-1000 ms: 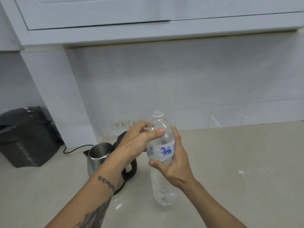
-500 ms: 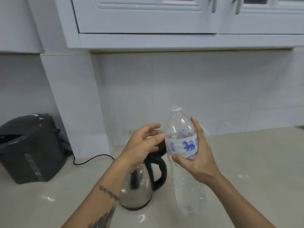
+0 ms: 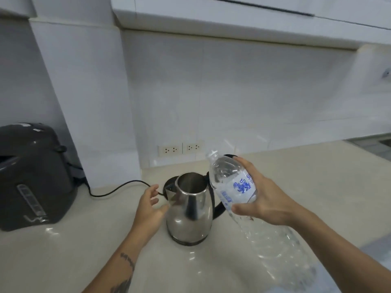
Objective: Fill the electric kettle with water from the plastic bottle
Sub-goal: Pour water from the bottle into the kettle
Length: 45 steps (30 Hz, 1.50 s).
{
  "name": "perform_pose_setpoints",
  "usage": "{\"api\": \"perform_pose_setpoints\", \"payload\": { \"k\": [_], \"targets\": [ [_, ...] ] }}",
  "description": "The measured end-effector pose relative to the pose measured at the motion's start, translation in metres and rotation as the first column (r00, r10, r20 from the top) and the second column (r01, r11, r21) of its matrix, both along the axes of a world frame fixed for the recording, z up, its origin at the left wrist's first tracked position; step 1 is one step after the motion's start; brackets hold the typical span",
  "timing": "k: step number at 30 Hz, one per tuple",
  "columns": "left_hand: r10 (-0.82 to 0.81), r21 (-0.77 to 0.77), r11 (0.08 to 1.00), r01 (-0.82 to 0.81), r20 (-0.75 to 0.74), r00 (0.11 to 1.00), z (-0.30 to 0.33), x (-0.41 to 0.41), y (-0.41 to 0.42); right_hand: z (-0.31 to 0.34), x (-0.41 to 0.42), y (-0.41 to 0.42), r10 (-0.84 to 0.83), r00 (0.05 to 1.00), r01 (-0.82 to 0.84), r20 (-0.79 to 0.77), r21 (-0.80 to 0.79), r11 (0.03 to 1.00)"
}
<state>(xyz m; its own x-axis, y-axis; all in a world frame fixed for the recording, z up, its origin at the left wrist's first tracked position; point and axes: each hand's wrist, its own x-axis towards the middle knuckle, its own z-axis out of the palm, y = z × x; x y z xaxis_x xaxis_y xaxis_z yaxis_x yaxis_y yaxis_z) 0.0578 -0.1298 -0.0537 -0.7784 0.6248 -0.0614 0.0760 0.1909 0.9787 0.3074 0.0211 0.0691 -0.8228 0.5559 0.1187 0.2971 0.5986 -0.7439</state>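
A steel electric kettle (image 3: 190, 210) stands on the pale counter with its lid up and its mouth open. My right hand (image 3: 260, 199) grips a clear plastic water bottle (image 3: 234, 187) around its blue-and-white label. The bottle is tilted, neck up and to the left, just right of the kettle's rim; a white cap or ring sits on the neck. My left hand (image 3: 149, 205) hovers beside the kettle's spout on the left, fingers apart, holding nothing.
A dark grey hot-water dispenser (image 3: 33, 176) stands at the left. A black cord (image 3: 118, 188) runs along the counter (image 3: 63, 261) behind my left hand. Two wall sockets (image 3: 182, 148) sit behind the kettle. White cabinets hang overhead.
The bottle has been lifted and tilted towards the kettle's mouth. My left hand dropped away from the bottle's neck to the kettle's left side. The kettle's open mouth now shows.
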Motion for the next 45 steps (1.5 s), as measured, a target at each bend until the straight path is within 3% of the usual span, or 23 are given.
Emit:
{"api": "perform_pose_setpoints", "payload": {
  "k": [4, 10, 15, 27, 45],
  "targets": [
    [-0.167, -0.043, 0.984, 0.174, 0.12, 0.979, -0.02, 0.0, 0.002, -0.004, -0.004, -0.003, 0.006, 0.981, -0.013, 0.195, 0.038, 0.999],
    [-0.302, -0.065, 0.945, 0.32, 0.193, 0.934, -0.035, 0.002, 0.015, -0.007, -0.009, -0.001, -0.001, 0.952, -0.005, 0.307, 0.019, 1.0],
    [-0.289, -0.034, 0.953, 0.301, 0.197, 0.937, -0.043, 0.001, 0.019, -0.01, -0.011, 0.001, 0.008, 0.936, -0.001, 0.352, -0.02, 1.0],
    [-0.323, -0.047, 0.942, 0.332, 0.146, 0.935, -0.047, -0.004, 0.02, -0.007, -0.021, 0.006, 0.0, 0.876, -0.033, 0.483, 0.06, 0.998],
    [-0.324, -0.023, 0.945, 0.327, 0.082, 0.942, -0.051, -0.001, 0.02, 0.005, -0.019, 0.004, -0.035, 0.841, -0.02, 0.54, 0.096, 0.995]
  ]
}}
